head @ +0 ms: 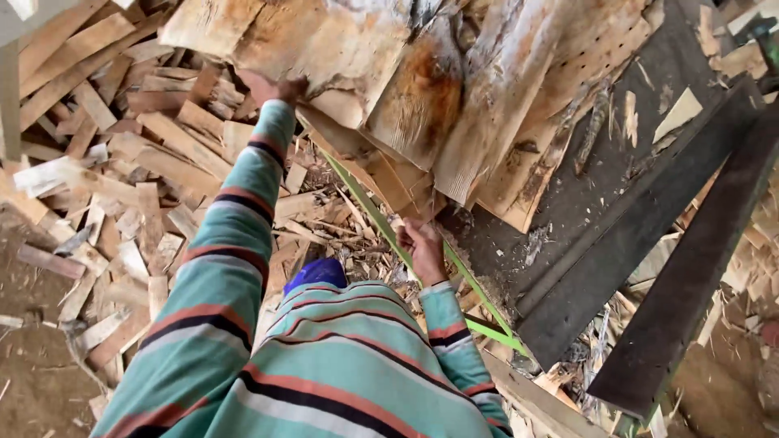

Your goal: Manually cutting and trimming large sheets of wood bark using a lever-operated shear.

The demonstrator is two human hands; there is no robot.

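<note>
Mid-lift — left hand (276, 88) at 11 o'clock grips the wood slabs (406, 89), right hand (422, 247) clutches their bottom edge — steady footing's needed next.

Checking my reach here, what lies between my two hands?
In the head view, rough pale wood slabs span from the left hand to the right hand.

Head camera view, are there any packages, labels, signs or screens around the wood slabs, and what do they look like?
None in view: only the stack of rough wood slabs that the left hand and right hand touch, wood offcuts on the ground, and a dark metal frame.
</note>
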